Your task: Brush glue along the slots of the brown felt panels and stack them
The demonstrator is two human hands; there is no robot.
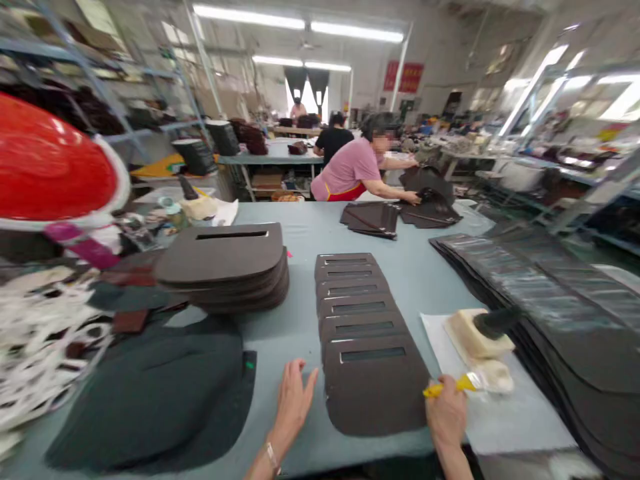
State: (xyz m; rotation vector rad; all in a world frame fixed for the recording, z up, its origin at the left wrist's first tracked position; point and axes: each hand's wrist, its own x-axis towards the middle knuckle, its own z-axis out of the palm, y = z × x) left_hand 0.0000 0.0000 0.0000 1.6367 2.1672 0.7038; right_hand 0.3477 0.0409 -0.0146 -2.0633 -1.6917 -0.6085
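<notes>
My right hand [447, 413] is closed round the yellow handle of a paintbrush [465, 384]. Its pale bristles meet a whitish lump beside a cream block-shaped container [477, 337] with a dark cylinder on top, on a white sheet [515, 420]. Between my hands lies an overlapping row of dark brown panels [375, 393], each with a rounded near end and a slot. My left hand [295, 397] hovers over or rests on the table just left of the row, fingers apart and holding nothing; contact with the table is unclear.
A thick stack of slotted panels [225, 260] stands left, behind dark green-black sheets [160, 400]. White cut-out scraps [40, 347] and a red shiny object [55, 160] are far left. Long dark sheets [565, 320] cover the right. Across the table [300, 227], a person [350, 167] handles dark pieces.
</notes>
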